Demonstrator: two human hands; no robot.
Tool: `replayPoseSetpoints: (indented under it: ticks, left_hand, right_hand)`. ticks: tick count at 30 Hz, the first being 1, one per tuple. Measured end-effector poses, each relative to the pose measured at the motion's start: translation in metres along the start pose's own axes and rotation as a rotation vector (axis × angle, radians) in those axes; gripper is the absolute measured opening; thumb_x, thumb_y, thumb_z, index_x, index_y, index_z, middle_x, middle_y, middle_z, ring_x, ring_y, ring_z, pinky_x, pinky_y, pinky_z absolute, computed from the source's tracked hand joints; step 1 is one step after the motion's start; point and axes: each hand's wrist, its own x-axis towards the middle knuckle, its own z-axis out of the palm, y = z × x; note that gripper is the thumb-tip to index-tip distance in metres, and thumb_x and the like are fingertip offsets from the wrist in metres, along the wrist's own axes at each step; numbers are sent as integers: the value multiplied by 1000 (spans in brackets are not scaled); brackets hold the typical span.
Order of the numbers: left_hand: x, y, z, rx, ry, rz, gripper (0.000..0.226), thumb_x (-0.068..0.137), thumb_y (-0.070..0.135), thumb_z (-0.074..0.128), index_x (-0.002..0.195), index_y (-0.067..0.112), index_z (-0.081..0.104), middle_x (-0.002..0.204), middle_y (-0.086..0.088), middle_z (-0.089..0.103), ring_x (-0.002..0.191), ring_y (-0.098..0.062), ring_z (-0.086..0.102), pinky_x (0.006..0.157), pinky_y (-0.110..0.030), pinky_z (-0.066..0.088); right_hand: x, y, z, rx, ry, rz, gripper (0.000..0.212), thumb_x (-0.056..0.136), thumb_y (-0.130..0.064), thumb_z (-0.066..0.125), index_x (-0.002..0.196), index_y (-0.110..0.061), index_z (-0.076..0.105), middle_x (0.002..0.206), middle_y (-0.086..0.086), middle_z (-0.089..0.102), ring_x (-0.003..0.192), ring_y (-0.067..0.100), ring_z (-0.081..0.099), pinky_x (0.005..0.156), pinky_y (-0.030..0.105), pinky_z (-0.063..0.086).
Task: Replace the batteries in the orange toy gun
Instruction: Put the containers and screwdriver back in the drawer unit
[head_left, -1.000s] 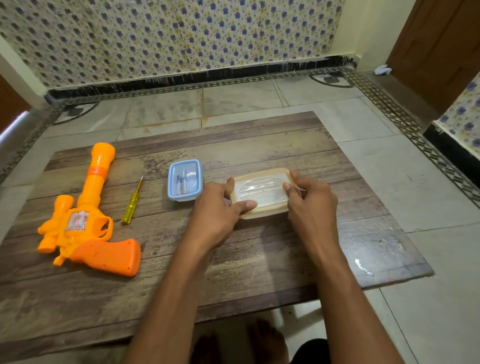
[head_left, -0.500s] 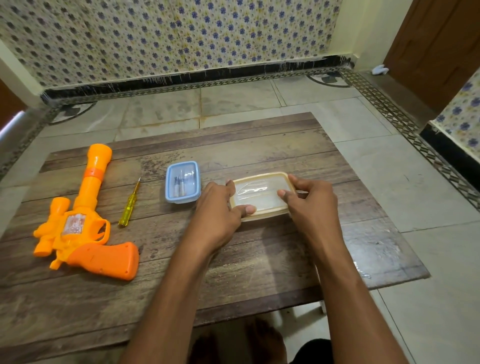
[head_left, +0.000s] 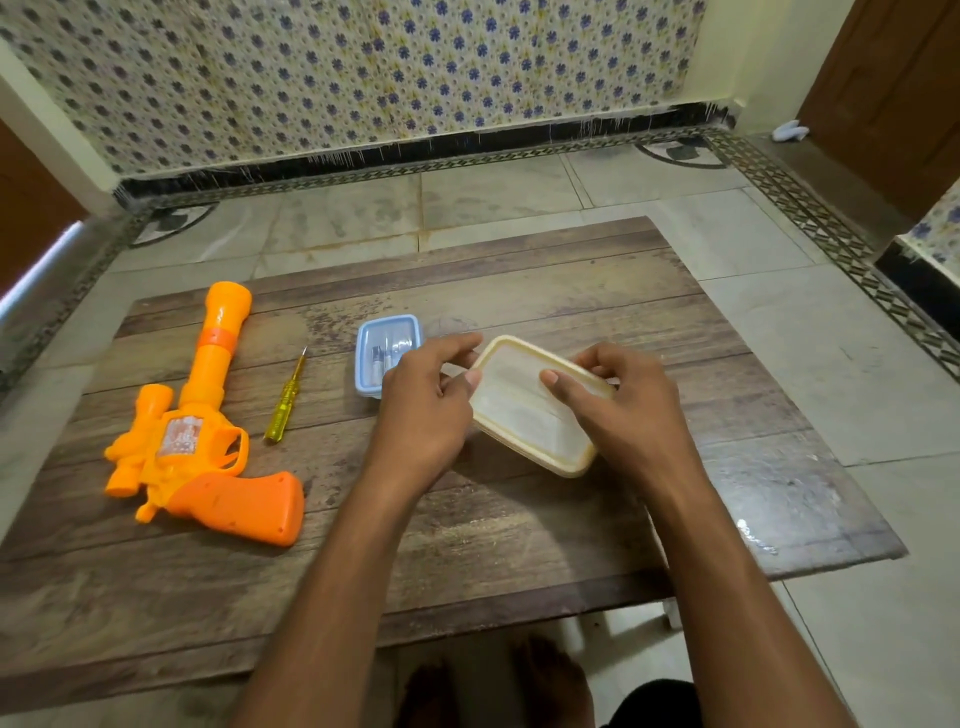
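Both hands held a cream box (head_left: 530, 410) over the middle of the table (head_left: 519, 519), tilted with its far end raised. The left hand (head_left: 423, 402) gripped its left end, thumb on the lid; the right hand (head_left: 621, 405) gripped the right side, thumb pressed on top. Just left of the left hand sat a blue box (head_left: 382, 345), its near right corner hidden by the knuckles; 2 or 3 small cylinders showed through its lid, too blurred to identify. A yellow screwdriver (head_left: 284, 402) lay between that box and the gun (head_left: 197, 431), which rested flat at the table's left, barrel pointing away, untouched. What the cream box held could not be made out through its cloudy lid.
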Motion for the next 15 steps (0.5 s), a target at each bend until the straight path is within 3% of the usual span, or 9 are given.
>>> replayPoseSetpoints:
  ticks: [4,6,9,11,15]
  left_hand:
    - [0,0,-9,-39,65,84,30,98,9,67,125,22,72,97,15,71,89,0,67,79,-14,51]
    - [3,-5,-21,-5,136,90,24,99,14,66,121,20,73,95,14,74,88,-1,69,79,-19,55]
    - [11,-20,-45,188,307,63,18,97,11,62,112,13,72,103,-5,75,97,-23,70,87,-41,58]
    - [14,-34,-62,377,404,-26,20,94,3,59,110,7,70,108,-14,71,101,-33,65,87,-44,54]
    - [16,-56,-77,598,352,-175,30,90,-7,56,119,0,63,121,-26,60,115,-45,57,94,-50,47]
  right_hand:
    - [-3,-4,5,71,-94,-40,20,94,-40,71,95,-21,76,83,-4,74,80,11,70,71,34,54]
    - [-5,-6,8,128,-101,-55,20,97,-39,69,98,-20,76,84,-4,75,79,12,72,71,37,55]
    - [-6,-7,14,172,-57,-71,21,100,-39,65,104,-21,75,87,-4,77,80,11,73,71,39,58]
    - [-6,-8,21,189,-37,-55,21,102,-38,62,109,-22,73,93,-5,77,85,11,74,77,45,62]
    - [-6,-14,36,195,-25,-54,26,102,-43,56,115,-24,69,101,-3,76,92,16,74,82,52,62]
